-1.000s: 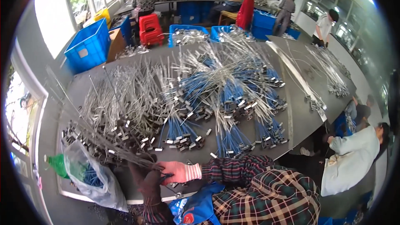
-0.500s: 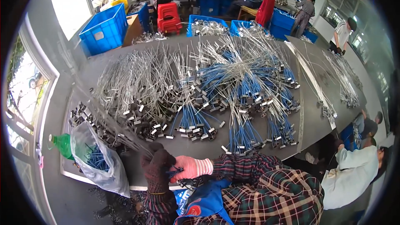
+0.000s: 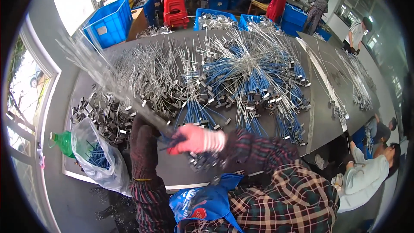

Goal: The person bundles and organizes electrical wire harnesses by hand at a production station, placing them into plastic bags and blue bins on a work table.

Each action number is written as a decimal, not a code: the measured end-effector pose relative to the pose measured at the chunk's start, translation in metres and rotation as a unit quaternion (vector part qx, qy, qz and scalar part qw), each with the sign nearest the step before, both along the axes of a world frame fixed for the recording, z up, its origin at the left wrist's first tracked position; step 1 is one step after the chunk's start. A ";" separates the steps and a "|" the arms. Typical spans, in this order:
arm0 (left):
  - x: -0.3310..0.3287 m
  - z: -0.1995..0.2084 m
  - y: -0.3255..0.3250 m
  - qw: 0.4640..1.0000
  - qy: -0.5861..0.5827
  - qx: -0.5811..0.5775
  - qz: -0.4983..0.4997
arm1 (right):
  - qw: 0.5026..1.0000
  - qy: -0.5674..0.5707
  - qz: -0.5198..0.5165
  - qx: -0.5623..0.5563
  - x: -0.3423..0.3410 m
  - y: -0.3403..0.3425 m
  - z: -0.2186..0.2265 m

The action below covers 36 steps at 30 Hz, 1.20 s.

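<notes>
A bundle of silver cable strands [image 3: 108, 82] with dark block-shaped ends [image 3: 207, 160] slants across the table's near side, its loose strands up at the far left. My left hand [image 3: 144, 144], in a dark brown knit glove, is closed at the bundle's middle; its fingers are partly hidden. Close to the block ends, my right hand [image 3: 189, 139], in a pink-and-red striped glove, grips the same bundle, slightly blurred. Something dark blue shows at its fingertips, too smeared to name. A clear plastic bag [image 3: 118, 168] of short blue ties [image 3: 98, 156] lies left of my left hand.
Silver cables [image 3: 142, 67] and blue-tied bundles [image 3: 254, 75] cover much of the table [image 3: 185, 164]. A green bottle [image 3: 64, 142] lies by the bag. Beyond are a blue crate [image 3: 108, 23] and red stools [image 3: 174, 12]. A person in a light top [image 3: 366, 181] sits at right.
Both hands have moved up and away from my body with the bundle, onto the table's near side. The block ends now show below my right hand, and the strands have swung.
</notes>
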<state>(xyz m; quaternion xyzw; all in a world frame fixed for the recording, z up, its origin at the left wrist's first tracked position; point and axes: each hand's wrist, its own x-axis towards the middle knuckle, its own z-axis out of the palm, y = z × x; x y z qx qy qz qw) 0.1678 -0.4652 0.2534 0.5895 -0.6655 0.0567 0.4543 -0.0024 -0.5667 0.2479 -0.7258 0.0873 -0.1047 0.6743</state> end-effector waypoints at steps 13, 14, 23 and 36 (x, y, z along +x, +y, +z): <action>-0.006 -0.108 0.056 0.602 0.781 0.161 -0.037 | 0.805 0.392 -0.145 -0.422 -0.157 -0.281 0.080; -0.012 -0.111 0.060 0.605 0.778 0.170 0.014 | 0.770 0.415 -0.160 -0.458 -0.166 -0.294 0.072; -0.038 -0.125 0.068 0.589 0.771 0.210 0.121 | 0.775 0.457 -0.227 -0.374 -0.228 -0.352 -0.051; -0.046 -0.136 0.067 0.632 0.725 0.258 0.095 | 0.660 0.530 -0.269 -0.460 -0.207 -0.345 -0.061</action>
